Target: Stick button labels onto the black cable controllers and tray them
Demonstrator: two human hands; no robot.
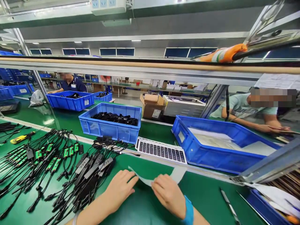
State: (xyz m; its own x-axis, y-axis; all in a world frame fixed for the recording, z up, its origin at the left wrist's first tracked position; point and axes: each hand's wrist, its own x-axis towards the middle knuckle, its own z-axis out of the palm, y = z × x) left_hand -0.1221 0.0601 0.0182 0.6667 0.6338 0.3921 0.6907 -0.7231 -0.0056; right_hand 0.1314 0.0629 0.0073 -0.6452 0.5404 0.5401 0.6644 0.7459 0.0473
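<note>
A thin whitish strip (145, 181) curves above the green bench in front of me. My right hand (167, 193), with a blue wristband, pinches it between thumb and fingers. The strip's wider end (179, 174) shows behind that hand. My left hand (120, 189) is at the other end, fingers bent and apart; its fingertips are right beside the strip, and I cannot tell whether they touch it. Just beyond lies a white sheet (185, 160) bearing rows of black labels (161, 150).
Left are black cables (70, 187), green circuit boards (56, 164) and a yellow-handled tool (18, 139). Blue bins (110, 134) (211, 153) stand behind; one holds black parts, one pale sheets. A pen-like tool (229, 206) lies right. Two people sit across the bench.
</note>
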